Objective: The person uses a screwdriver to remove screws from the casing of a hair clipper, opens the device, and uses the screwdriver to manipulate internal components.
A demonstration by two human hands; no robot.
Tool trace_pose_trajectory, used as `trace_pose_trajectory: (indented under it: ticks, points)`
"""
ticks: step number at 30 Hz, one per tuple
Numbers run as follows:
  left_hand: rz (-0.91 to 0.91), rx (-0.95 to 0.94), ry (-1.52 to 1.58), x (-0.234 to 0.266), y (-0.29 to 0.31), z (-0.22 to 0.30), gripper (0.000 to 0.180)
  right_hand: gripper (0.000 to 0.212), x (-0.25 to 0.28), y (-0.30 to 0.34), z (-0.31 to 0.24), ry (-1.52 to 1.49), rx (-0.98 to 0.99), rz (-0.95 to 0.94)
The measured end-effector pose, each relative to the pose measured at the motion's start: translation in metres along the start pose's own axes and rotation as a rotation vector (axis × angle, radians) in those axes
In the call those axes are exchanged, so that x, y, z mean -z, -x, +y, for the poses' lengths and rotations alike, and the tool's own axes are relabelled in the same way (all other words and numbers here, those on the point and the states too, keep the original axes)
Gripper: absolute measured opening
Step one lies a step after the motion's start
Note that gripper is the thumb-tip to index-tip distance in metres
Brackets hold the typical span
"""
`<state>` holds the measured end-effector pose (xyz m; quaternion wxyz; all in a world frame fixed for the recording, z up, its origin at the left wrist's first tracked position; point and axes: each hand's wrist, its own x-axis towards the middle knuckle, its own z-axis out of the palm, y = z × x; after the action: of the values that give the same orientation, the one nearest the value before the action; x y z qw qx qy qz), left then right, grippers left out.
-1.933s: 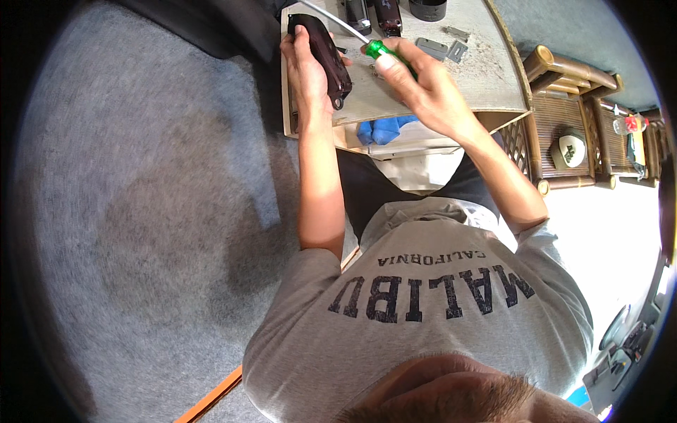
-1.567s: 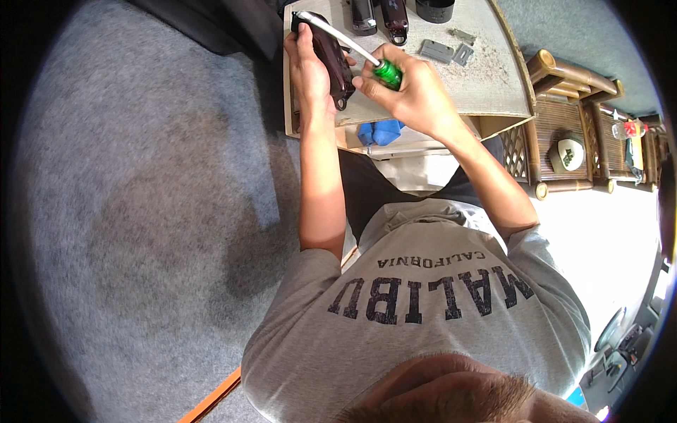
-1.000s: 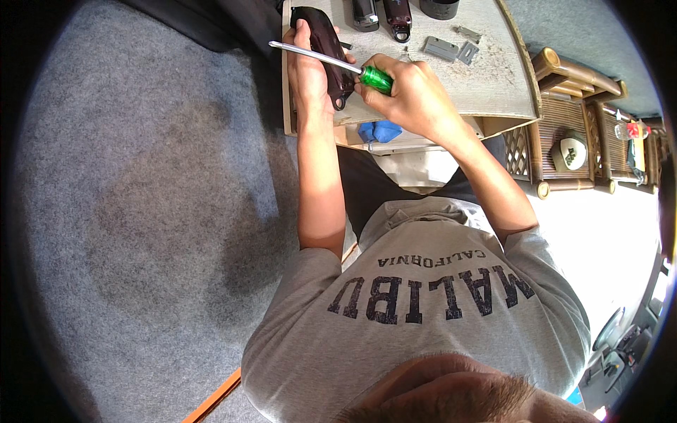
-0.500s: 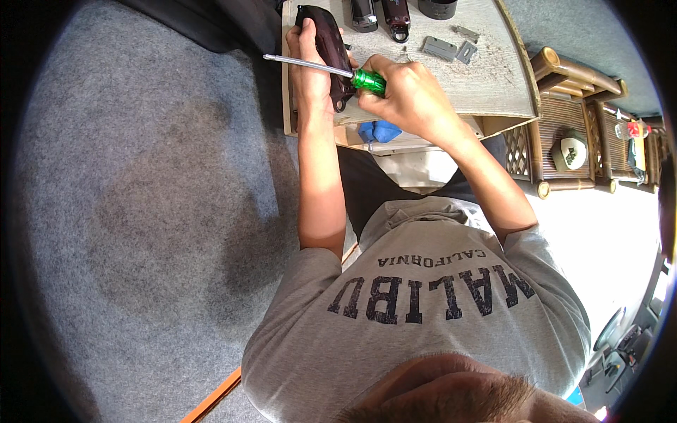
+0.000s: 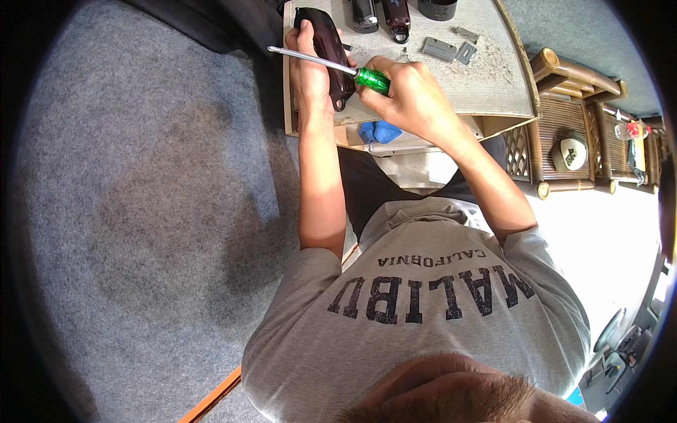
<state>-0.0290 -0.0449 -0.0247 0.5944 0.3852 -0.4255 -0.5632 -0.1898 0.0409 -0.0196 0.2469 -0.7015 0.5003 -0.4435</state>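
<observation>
My left hand (image 5: 310, 81) is wrapped round a dark maroon hair clipper (image 5: 330, 53), its hanging loop toward me and its far end without a visible blade. In my right hand (image 5: 412, 92) is a screwdriver with a clear green handle (image 5: 371, 80). Its long metal shaft points left and crosses above the clipper and my left thumb; whether it touches them I cannot tell. On the table to the right lie a detached clipper blade (image 5: 440, 48), a smaller flat metal plate (image 5: 465, 53) and a small metal piece (image 5: 465, 33).
Two more clippers, one black (image 5: 364, 15) and one maroon (image 5: 397, 20), lie at the table's back beside a dark round container (image 5: 437, 8). Hair clippings dot the tabletop (image 5: 493, 92). A blue cloth (image 5: 381, 132) sits under it. Bamboo furniture with a cap (image 5: 570, 154) stands right.
The screwdriver has shifted slightly, its tip a little higher and to the right. Both hands keep their holds on the clipper and the screwdriver.
</observation>
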Motion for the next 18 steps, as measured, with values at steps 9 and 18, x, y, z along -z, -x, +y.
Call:
trace_pose_trajectory:
  ticks: [9,18]
  points:
    - [-0.015,0.001,-0.032,0.0005,-0.0003,0.0014,0.038,0.027,-0.0042,-0.0010,0.0099,0.039,0.067,-0.001]
    - [-0.013,-0.002,-0.039,0.0000,-0.0005,0.0005,0.040,0.027,-0.0028,-0.0003,0.0100,0.033,0.043,-0.026]
